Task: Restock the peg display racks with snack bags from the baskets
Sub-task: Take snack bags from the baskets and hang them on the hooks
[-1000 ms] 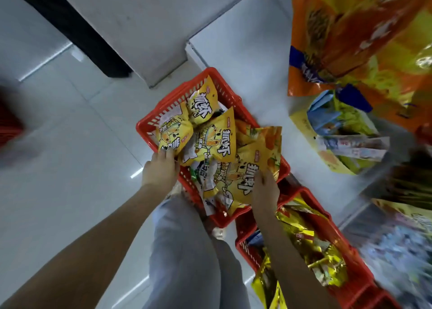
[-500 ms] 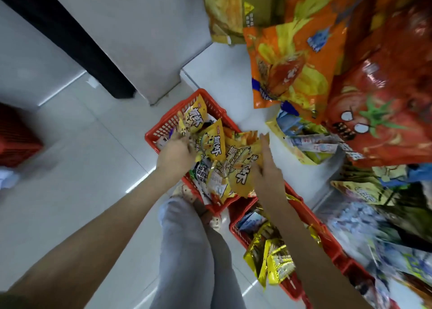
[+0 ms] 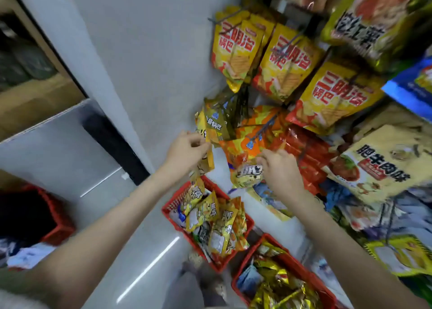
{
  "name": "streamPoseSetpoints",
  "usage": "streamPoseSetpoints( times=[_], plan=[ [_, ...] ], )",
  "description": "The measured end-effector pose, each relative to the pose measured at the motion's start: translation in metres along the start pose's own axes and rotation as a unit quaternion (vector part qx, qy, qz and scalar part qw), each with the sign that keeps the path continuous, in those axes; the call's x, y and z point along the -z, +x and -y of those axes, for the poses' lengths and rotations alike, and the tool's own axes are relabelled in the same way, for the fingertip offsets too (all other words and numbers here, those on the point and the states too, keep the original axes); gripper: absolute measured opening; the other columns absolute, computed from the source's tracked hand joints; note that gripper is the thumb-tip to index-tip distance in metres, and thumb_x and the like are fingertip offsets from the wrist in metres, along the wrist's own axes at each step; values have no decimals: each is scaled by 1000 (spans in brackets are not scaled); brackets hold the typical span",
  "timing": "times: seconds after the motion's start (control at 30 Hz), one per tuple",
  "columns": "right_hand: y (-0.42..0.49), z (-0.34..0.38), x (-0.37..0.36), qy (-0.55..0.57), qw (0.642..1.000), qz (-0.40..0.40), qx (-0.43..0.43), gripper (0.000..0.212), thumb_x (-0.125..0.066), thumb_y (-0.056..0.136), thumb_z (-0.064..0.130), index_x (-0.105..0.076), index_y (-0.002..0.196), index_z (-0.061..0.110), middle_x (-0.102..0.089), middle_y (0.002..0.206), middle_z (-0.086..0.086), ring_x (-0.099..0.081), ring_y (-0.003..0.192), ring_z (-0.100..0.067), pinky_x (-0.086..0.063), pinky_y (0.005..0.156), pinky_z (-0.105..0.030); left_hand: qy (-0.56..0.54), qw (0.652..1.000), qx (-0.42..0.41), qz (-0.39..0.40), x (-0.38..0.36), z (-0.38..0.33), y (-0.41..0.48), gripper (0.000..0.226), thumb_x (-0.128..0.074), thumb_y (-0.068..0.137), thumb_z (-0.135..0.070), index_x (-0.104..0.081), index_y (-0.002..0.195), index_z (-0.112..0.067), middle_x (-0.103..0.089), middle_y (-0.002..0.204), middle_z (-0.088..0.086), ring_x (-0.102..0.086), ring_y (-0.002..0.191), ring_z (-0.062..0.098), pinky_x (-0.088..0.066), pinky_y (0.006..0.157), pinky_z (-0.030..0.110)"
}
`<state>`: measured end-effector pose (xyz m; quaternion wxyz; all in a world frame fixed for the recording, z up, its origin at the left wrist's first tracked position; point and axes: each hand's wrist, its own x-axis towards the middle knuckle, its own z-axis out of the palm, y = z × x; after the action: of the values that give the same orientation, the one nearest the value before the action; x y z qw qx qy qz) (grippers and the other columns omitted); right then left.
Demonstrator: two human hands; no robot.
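head view showed both arms raised from the baskets toward the peg display rack. the left hand (image 3: 187, 153) was closed on a yellow snack bag (image 3: 207, 162), thumb and fingers pinching its upper part so that the bag hung below the hand, its top held up against a bunch of olive-green bags (image 3: 218, 123) hanging at the rack's left edge. the right hand (image 3: 281, 171) had its fingers curled on the edge of an orange-and-yellow bag (image 3: 243, 166), which lay just below a wire peg (image 3: 263, 127) carrying more orange bags; whether that bag was already on the peg could not be told. just right of it hung a row of red bags (image 3: 308, 149), and above were three pegs of yellow bags with red lettering (image 3: 286, 63). on the floor under the hands stood a red basket (image 3: 171, 203) piled with loose yellow snack bags (image 3: 210, 217), and touching its near-right corner a second red basket (image 3: 297, 267) held gold-wrapped packets (image 3: 275, 283). a third red basket (image 3: 60, 224) sat well apart at the left, partly in shadow. a white wall panel (image 3: 152, 63) ran up beside the rack's left side.
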<state>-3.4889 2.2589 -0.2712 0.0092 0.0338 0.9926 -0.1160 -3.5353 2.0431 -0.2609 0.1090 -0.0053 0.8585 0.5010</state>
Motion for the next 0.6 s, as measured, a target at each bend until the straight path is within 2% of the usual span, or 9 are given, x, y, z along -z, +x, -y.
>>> streamPoseSetpoints(
  times=[0.07, 0.17, 0.23, 0.27, 0.33, 0.4, 0.47, 0.53, 0.6],
  plan=[
    [0, 11, 17, -76, 991, -103, 37, 13, -64, 88, 15, -71, 84, 5, -58, 88, -13, -43, 95, -31, -34, 77, -43, -29, 999, -20, -22, 17, -25, -5, 24, -63, 82, -27, -59, 60, -16, -57, 102, 7, -49, 107, 14, -38, 89, 25],
    [0, 31, 45, -111, 972, -192, 77, 14, -81, 66, 11, -68, 68, 4, -53, 89, -15, -39, 92, -30, -37, 77, -45, -56, 995, -61, -55, 40, -56, -16, 17, -66, 86, -10, -66, 69, -10, -43, 132, -2, -37, 129, 11, -28, 93, 14],
    [0, 44, 68, -137, 969, -180, 95, 15, -75, 76, 17, -69, 76, 4, -57, 93, -14, -48, 96, -33, -38, 83, -45, -26, 991, -105, -73, 51, -71, -24, 20, -65, 86, -11, -66, 66, -15, -34, 148, -8, -26, 136, 12, -19, 100, 17],
    [1, 48, 78, -132, 975, -153, 88, 19, -66, 86, 22, -67, 85, 4, -60, 94, -13, -53, 96, -33, -39, 83, -43, -14, 989, -125, -78, 55, -78, -27, 19, -65, 85, -13, -67, 67, -17, -34, 149, -14, -22, 138, 12, -16, 102, 19],
    [1, 57, 101, -16, 994, -99, 40, 26, -53, 96, 28, -62, 92, 4, -65, 91, -13, -60, 91, -33, -48, 76, -40, -1, 985, -146, -87, 58, -92, -32, 11, -66, 85, -14, -70, 75, -14, -37, 143, -22, -17, 141, 15, -14, 109, 25],
    [2, 64, 118, 122, 990, -77, 6, 29, -55, 96, 31, -64, 92, 3, -68, 92, -17, -61, 94, -35, -51, 76, -40, 6, 983, -165, -77, 57, -105, -36, 15, -66, 85, -16, -70, 70, -17, -29, 153, -12, -15, 143, 16, -13, 116, 35],
    [6, 74, 134, 198, 977, -72, 17, 29, -60, 93, 30, -68, 87, 2, -70, 94, -12, -62, 95, -28, -46, 71, -34, 10, 982, -178, -59, 53, -118, -42, 16, -67, 85, -18, -71, 69, -18, -19, 159, -6, -12, 144, 15, -12, 118, 38],
    [6, 85, 147, 257, 965, -38, 46, 22, -61, 92, 25, -70, 81, 9, -63, 88, 2, -56, 78, -10, -39, 58, -23, -2, 980, -191, -49, 49, -126, -46, 14, -68, 86, -21, -73, 72, -22, -15, 160, -5, -11, 145, 15, -13, 118, 36],
    [4, 91, 155, 320, 945, -28, 55, 19, -59, 92, 20, -70, 81, 10, -61, 81, 1, -52, 72, -10, -41, 63, -26, -24, 976, -211, -43, 48, -130, -48, 17, -69, 86, -26, -70, 69, -29, -13, 160, -5, -11, 146, 16, -16, 118, 41]
  ],
)
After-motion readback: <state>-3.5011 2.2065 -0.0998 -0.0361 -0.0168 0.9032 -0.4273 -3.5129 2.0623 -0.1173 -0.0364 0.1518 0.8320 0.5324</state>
